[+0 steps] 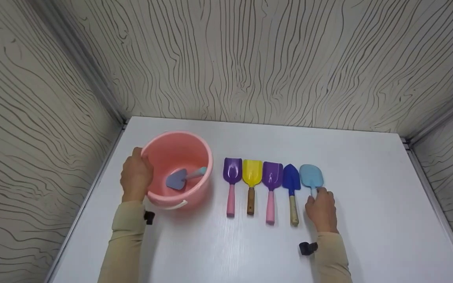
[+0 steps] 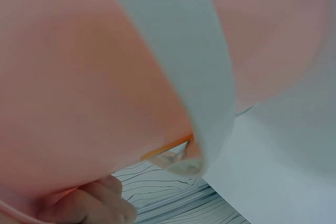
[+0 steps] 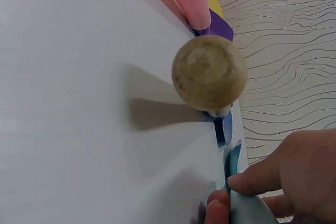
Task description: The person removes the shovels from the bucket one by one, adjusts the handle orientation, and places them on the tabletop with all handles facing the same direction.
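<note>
My left hand [image 1: 136, 175] grips the left rim of a pink bucket [image 1: 201, 194], which has a white handle [image 2: 178, 40]. Inside the bucket lies a small shovel [image 1: 176, 179] with a grey-blue blade and light blue handle. On the right, my right hand [image 1: 322, 210] pinches the handle of a light blue shovel [image 1: 311, 175], whose blade points toward the back wall. Just left of it lies a dark blue trowel [image 1: 291, 179] with a wooden handle, its round end [image 3: 209, 72] large in the right wrist view.
Left of the trowel, side by side, are a purple shovel [image 1: 272, 175] with a pink handle, a yellow shovel [image 1: 252, 172] with a brown handle and another purple shovel [image 1: 232, 171]. All rest on a white table [image 1: 218, 251], enclosed by wood-grain panels [image 1: 226, 59] behind and at both sides.
</note>
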Available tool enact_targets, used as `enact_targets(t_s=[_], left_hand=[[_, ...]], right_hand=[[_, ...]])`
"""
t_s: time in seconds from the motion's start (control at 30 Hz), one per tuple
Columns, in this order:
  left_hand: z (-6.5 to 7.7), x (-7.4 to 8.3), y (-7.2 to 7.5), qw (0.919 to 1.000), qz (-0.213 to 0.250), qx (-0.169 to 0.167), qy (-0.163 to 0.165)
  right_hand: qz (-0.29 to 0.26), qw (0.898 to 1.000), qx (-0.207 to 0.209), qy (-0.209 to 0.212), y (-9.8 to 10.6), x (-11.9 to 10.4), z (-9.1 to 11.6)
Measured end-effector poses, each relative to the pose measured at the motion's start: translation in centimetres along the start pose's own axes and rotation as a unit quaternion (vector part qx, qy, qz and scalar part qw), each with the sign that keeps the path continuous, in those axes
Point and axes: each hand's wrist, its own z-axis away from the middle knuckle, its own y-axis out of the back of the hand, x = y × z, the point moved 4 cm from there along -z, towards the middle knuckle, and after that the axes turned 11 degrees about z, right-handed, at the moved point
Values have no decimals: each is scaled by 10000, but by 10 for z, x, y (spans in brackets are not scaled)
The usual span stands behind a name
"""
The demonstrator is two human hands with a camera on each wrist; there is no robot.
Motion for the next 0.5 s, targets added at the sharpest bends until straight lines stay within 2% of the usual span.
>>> enact_targets(t_s=[0.1,0.5], left_hand=[[1,0,0,10000,23,31,-63],[0,0,0,10000,73,-39,20]], right_hand=[[13,10000,-45,-44,0,0,2],[324,9993,-26,-168,3,3,8]])
